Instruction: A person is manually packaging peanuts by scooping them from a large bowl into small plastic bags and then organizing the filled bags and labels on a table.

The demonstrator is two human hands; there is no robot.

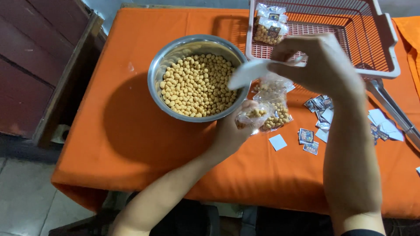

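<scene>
A steel bowl (157,72) full of small round yellow snack balls (197,85) sits on the orange tablecloth. Just right of the bowl, my left hand (232,131) grips a small clear plastic bag (256,114) partly filled with the balls. Raised above it, my right hand (321,61) pinches a white scoop or flap (247,72) that hangs over the bowl's right rim. Another filled clear bag (280,111) lies beside my left hand.
A pink plastic basket (385,41) at the back right holds two packed bags (271,26). Small printed label cards (317,113) and white slips (277,142) lie scattered at the right. A metal bar (393,109) runs diagonally at the far right. A dark wooden bench (52,65) stands left.
</scene>
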